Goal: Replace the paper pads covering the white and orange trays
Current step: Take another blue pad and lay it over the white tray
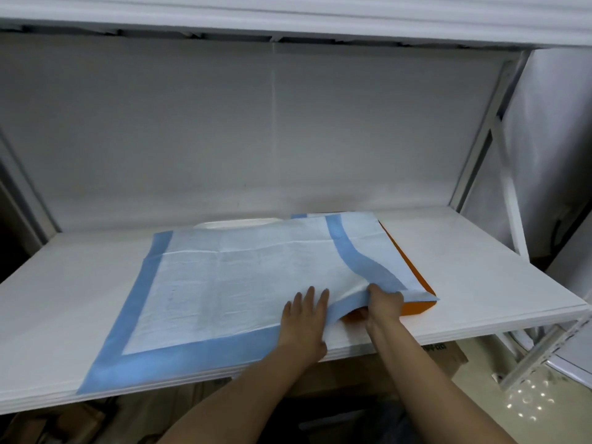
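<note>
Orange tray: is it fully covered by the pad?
No, the orange tray's near right corner and right edge show beside the paper pad.

white shelf (480, 267) | grey back wall (224, 123) | metal upright (487, 149)

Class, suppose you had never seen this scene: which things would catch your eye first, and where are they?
A large blue-bordered paper pad spreads across the white shelf. At its near right corner the right hand pinches and lifts the edge, baring an orange tray beneath, while the left hand lies flat on the pad.
</note>
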The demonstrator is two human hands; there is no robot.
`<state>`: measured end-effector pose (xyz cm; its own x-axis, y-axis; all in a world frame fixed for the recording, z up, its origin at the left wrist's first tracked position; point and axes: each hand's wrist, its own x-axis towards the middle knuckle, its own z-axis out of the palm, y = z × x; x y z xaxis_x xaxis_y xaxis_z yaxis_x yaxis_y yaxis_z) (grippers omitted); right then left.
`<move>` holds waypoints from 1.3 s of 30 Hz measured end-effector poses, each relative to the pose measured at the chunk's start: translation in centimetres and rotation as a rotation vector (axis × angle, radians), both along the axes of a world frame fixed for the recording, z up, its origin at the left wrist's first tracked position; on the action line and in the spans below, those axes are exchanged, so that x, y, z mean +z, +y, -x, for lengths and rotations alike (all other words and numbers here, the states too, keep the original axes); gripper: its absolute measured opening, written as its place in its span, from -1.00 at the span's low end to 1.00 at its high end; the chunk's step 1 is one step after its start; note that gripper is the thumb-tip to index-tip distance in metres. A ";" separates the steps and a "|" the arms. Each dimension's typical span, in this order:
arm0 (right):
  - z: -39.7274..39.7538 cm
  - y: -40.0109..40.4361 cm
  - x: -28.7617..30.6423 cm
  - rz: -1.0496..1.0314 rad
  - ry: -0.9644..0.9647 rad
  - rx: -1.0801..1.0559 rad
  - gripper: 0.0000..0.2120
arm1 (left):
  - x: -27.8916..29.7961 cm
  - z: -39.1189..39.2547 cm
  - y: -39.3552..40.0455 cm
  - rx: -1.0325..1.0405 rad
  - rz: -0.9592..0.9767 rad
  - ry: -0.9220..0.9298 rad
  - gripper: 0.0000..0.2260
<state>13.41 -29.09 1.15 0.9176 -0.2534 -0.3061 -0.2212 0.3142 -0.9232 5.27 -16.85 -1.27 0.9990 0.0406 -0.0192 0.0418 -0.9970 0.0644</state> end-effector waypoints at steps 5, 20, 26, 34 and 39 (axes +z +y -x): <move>0.1 -0.9 0.6 -0.017 -0.058 -0.087 -0.64 | -1.2 -1.3 0.1 -0.089 0.001 -0.295 -0.42; 0.8 -5.5 1.1 0.122 -0.132 0.175 -0.68 | -0.4 -0.6 0.5 -0.088 0.087 -0.136 -0.63; 1.1 -6.4 2.1 0.296 -0.202 0.354 -0.76 | -0.7 -0.6 0.6 -0.092 0.038 -0.138 -0.60; 1.0 -8.1 0.2 -0.091 -0.127 0.084 -0.83 | -1.0 -0.9 0.9 -0.115 -0.006 -0.082 -0.59; 2.4 -7.2 -1.7 -0.068 0.086 -0.321 -0.79 | -1.1 -1.1 0.6 -0.161 -0.001 -0.150 -0.71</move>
<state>11.03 -36.33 -0.57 0.7647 -0.5012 -0.4049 -0.1772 0.4406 -0.8800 6.40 -16.28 -2.39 0.9842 -0.1199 0.1302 -0.1281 -0.9901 0.0570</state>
